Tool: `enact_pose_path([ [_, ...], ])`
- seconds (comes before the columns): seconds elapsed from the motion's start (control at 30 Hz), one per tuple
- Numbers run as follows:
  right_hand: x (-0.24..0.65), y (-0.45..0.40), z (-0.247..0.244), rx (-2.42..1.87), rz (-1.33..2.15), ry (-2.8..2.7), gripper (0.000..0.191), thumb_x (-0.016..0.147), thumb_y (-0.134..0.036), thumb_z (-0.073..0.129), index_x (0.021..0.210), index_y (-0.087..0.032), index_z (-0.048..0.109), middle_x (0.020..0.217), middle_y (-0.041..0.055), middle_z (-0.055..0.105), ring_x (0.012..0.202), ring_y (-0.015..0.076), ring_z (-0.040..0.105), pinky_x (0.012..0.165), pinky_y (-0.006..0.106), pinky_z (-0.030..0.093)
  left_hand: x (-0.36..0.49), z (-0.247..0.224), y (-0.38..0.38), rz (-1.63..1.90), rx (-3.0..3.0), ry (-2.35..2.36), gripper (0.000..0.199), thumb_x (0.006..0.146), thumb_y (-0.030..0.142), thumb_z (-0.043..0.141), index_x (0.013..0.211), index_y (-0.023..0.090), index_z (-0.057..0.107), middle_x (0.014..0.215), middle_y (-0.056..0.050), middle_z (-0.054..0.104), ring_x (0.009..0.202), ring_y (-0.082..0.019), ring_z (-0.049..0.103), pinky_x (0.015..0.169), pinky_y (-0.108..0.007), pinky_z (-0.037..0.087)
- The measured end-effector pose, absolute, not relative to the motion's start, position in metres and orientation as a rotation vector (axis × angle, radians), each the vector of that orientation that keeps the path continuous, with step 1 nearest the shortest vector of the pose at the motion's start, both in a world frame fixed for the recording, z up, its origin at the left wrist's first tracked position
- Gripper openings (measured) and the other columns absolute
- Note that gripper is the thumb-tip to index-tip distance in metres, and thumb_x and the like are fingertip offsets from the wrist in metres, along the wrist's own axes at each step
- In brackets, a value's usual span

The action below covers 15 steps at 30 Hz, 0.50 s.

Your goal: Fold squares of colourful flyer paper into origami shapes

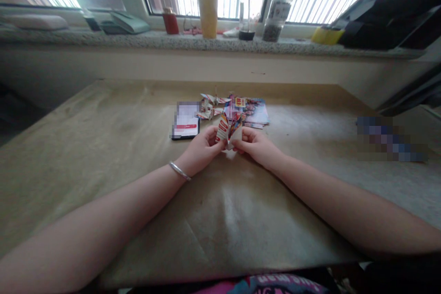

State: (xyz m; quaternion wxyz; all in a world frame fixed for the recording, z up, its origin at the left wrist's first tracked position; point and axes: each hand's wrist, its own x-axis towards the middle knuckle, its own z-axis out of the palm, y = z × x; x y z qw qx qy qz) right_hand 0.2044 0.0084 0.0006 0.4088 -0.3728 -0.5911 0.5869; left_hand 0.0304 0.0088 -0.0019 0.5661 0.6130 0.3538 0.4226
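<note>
Between my two hands is a piece of folded printed paper (223, 129), opened into a V with its two flaps pointing up. My left hand (207, 143) pinches its left side between thumb and fingers; a silver bangle circles that wrist. On the other side, my right hand (254, 143) grips the right flap low down. Just beyond lie folded paper cranes (211, 105) of similar printed paper. A stack of colourful printed sheets (255, 111) rests behind my right hand. Left of the cranes is a phone (186, 121) with a lit, blurred screen.
The table (138, 115) reaches back to the wall under a granite windowsill (131, 41). On the sill stand a red jar (170, 21), a tall yellow cylinder (207, 4), a clear container (275, 18) and a black bag (382, 14). A blurred bluish object (389, 140) lies at the far right.
</note>
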Motion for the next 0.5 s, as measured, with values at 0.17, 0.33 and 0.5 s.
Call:
enact_pose_path([
  [0.17,0.207,0.0082,-0.0019,-0.999,1.404,-1.57,0.022,0.07,-0.032,0.068,0.085,-0.019,0.059,0.076,-0.0006,0.064,0.065,0.0107,0.056,0.056,0.022,0.042,0.0283,-0.0028,0.0105,0.962,1.394,0.858,0.037,0.071,0.037,0.076,0.094,0.014,0.059,0.091,-0.003,0.066,0.082,-0.014,0.064,0.076,-0.026,0.051],
  [0.33,0.2085,0.0081,-0.0053,-1.031,1.328,-1.594,0.024,0.072,-0.038,0.068,0.081,-0.019,0.056,0.073,-0.0011,0.062,0.063,0.011,0.056,0.054,0.022,0.042,0.0298,-0.0036,0.0114,0.957,1.39,0.83,0.042,0.066,0.033,0.08,0.096,0.015,0.059,0.098,-0.004,0.067,0.088,-0.015,0.064,0.081,-0.026,0.051],
  [0.5,0.2099,0.0105,-0.0078,-1.038,1.321,-1.609,0.026,0.07,-0.038,0.07,0.082,-0.02,0.056,0.071,-0.0019,0.061,0.059,0.0107,0.054,0.051,0.022,0.04,0.0339,-0.0038,0.0104,0.951,1.433,0.853,0.041,0.071,0.035,0.076,0.1,0.015,0.056,0.095,-0.003,0.065,0.082,-0.014,0.064,0.074,-0.024,0.052],
])
